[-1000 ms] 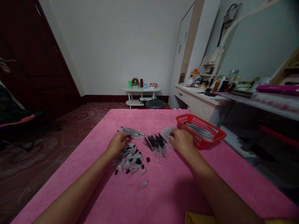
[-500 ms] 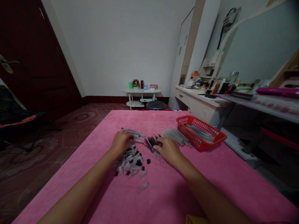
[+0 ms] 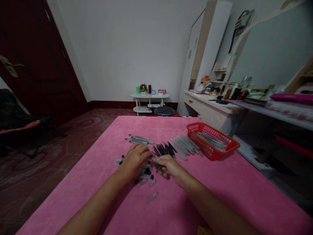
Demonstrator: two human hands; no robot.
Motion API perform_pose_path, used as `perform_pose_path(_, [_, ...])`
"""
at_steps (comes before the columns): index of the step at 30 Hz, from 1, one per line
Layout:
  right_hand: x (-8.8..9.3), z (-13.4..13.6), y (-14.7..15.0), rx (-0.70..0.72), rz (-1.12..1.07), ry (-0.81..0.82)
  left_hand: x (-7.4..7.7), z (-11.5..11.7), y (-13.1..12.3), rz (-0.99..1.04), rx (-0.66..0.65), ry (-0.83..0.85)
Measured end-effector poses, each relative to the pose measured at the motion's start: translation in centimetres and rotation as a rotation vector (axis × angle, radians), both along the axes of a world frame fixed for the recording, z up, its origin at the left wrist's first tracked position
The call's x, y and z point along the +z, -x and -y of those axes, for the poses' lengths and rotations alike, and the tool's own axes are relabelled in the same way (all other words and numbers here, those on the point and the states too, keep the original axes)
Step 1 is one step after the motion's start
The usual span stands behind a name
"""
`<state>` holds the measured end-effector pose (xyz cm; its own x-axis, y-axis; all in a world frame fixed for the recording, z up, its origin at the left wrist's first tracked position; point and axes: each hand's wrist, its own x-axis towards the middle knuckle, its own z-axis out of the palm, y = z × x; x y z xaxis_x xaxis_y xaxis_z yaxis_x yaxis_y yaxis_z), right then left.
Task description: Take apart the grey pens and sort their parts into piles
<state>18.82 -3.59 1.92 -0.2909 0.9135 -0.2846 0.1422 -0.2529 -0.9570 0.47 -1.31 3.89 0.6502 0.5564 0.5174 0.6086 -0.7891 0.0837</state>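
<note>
My left hand is over the pile of clear pen caps with black ends, its fingers bent and drawn together. Close against its fingertips, my right hand is closed, thumb against fingers. A thin pale piece shows between the two hands; what it is and how each hand grips it is blurred. Just beyond the right hand lie black-tipped pen refills. To their right, clear pen barrels lie side by side. Several pens rest beyond my left hand.
A red plastic basket holding more slim pen-like sticks stands at the table's right. A single clear cap lies nearer me on the pink cloth. Beyond the table are a low white stand and a dresser.
My left hand has come back from the pens, nearer and to the right, over the caps. My right hand has drawn nearer from the refills, and the hands now meet.
</note>
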Motion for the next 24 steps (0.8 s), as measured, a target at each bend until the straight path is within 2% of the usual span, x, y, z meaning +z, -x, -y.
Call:
perform_pose_path(2, [0.6,0.3,-0.1,0.02,-0.117,0.146,-0.1,0.0,0.3,0.008,-0.067,-0.018])
perform_pose_path(4, [1.0,0.7,-0.3,0.072,-0.166,0.212,0.0,0.2,0.4,-0.018,-0.102,-0.026])
perform_pose_path(6, [1.2,0.9,-0.5,0.141,-0.19,0.208,0.2,0.5,0.4,-0.075,-0.101,-0.027])
perform_pose_path(9, [0.9,0.7,-0.7,0.193,-0.147,0.075,0.3,0.8,0.5,-0.174,-0.045,-0.017])
perform_pose_path(11, [0.6,0.4,-0.6,0.187,-0.015,-0.102,0.2,0.8,0.5,-0.22,-0.009,0.008])
perform_pose_path(14, [0.4,0.4,-0.4,0.145,0.304,-0.403,-0.1,0.7,0.4,-0.255,0.015,0.081])
perform_pose_path(19, [1.9,1.0,-0.9,0.03,0.929,-0.722,-0.1,0.0,1.5,-0.234,0.132,0.264])
perform_pose_path(22, [3.1,1.0,-1.5,-0.044,1.084,-0.766,0.0,-1.2,3.2,-0.033,0.256,0.392])
perform_pose_path(24, [3.1,1.0,-1.5,-0.056,1.072,-0.744,0.1,-1.9,3.9,0.305,0.257,0.454])
